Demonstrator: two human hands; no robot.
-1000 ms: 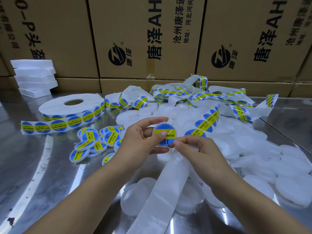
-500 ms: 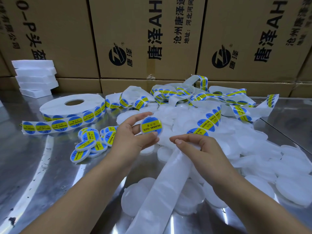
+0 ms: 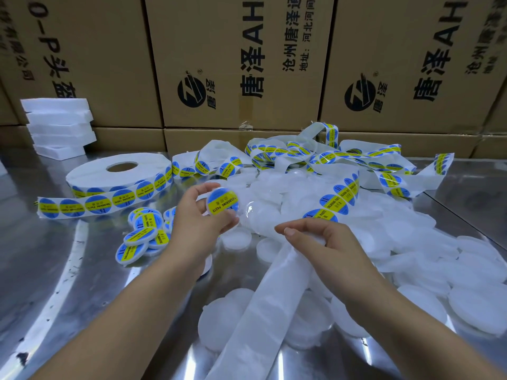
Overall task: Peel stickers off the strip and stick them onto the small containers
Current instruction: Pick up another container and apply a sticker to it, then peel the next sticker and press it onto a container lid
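At the tabletop's [image 3: 41, 270] far left I see the sticker roll [image 3: 118, 174], and nearer, a cluster of labelled containers [image 3: 142, 234]. The left hand [image 3: 197, 223] pinches one labelled container [image 3: 222, 202] between thumb and fingertips, raised off the surface. Just right, not touching it, the right hand [image 3: 326, 242] curls around the sticker strip [image 3: 269, 305], with the next sticker [image 3: 322, 215] just beyond its fingers. Unlabelled containers [image 3: 411, 242] are heaped to the right.

Just one cam here, worn on the person's head, wide-angle. It looks forward and down over the table [image 3: 41, 270]. Both forearms come in from the bottom edge, and the left hand [image 3: 197, 226] and right hand [image 3: 329, 242] sit close, mid-frame. Boxes [image 3: 233, 37] fill the top.
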